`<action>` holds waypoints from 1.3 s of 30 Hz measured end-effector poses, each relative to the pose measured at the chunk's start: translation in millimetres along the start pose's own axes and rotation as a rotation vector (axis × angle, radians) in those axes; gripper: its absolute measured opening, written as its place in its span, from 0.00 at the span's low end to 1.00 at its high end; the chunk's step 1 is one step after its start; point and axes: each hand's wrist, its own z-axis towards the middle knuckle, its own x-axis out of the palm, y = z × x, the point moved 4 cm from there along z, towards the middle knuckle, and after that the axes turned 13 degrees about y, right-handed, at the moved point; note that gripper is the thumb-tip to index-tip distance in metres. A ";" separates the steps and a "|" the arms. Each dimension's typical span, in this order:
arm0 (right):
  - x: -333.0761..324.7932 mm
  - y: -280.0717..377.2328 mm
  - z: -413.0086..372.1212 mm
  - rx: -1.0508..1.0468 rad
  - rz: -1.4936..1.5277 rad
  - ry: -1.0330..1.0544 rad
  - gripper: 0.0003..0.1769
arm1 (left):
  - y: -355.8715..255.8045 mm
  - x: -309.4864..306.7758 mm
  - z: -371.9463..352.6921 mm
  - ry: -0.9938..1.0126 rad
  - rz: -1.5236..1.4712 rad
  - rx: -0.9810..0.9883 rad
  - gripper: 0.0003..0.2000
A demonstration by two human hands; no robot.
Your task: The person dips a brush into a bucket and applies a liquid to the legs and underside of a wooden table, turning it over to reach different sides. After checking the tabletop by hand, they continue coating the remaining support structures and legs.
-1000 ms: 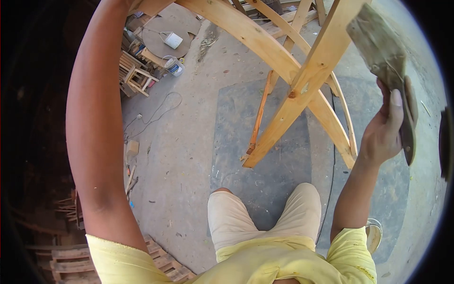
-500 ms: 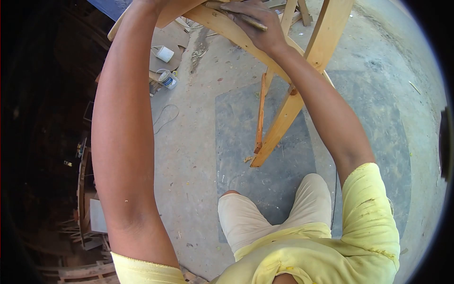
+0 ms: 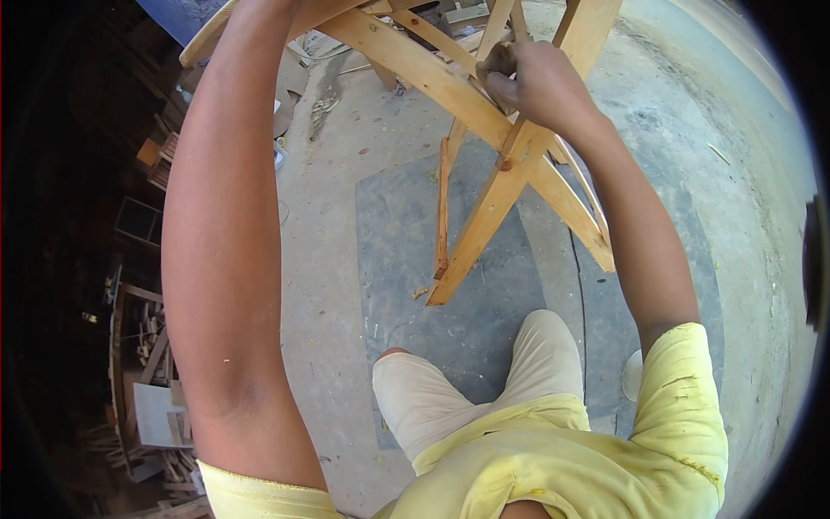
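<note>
Raised at the upper right, my right hand [image 3: 549, 91] is closed around a small brownish flat piece [image 3: 497, 62], most of it hidden by the fingers. It is right over the bare wooden frame [image 3: 424, 73], beside where a long rail meets a crossing leg [image 3: 480, 216]. My left arm stretches up the left side to the top edge, and the left hand lies beyond the picture. By that forearm shows the rounded edge of a pale wooden board [image 3: 206, 41]. A thin reddish wooden strip [image 3: 443, 208] hangs alongside the leg.
A dark mat [image 3: 406, 251] lies on the concrete floor [image 3: 320, 346] under the frame and my legs. To the left, wood scraps [image 3: 156, 355] and a pale panel [image 3: 158, 415] fill a shadowed area. A blue sheet [image 3: 177, 17] shows at the top left.
My right hand has moved right and down along the wooden frame, still closed on the brownish piece. The view has shifted, so the buckets at left are mostly hidden behind my left arm.
</note>
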 end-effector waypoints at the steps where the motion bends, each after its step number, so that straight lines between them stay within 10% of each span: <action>1: -8.2 14.0 8.9 -0.071 0.023 -0.051 0.13 | -1.5 -2.5 -2.1 0.004 0.032 -0.023 0.38; 9: -13.2 35.1 7.3 -0.470 0.408 -0.294 0.10 | -3.4 -6.8 -5.8 0.048 0.009 -0.044 0.34; 18: -10.6 10.3 -20.2 0.021 0.082 -0.001 0.12 | -3.3 -8.2 -10.7 0.026 -0.034 -0.048 0.33; 20: -19.6 15.4 -28.4 -0.398 0.786 -0.257 0.11 | -3.5 -8.0 -9.8 0.050 -0.014 -0.074 0.32; 28: 1.2 -156.6 -131.8 -0.001 1.491 -0.980 0.14 | -2.3 -7.3 -5.1 0.040 0.014 -0.103 0.32; 32: 100.9 -221.1 -77.2 0.278 1.946 -0.698 0.11 | 8.7 4.0 0.3 0.127 0.034 -0.044 0.35; 39: 138.0 -138.6 7.6 0.172 2.030 -0.119 0.13 | 10.8 7.4 2.4 -0.028 0.026 -0.042 0.37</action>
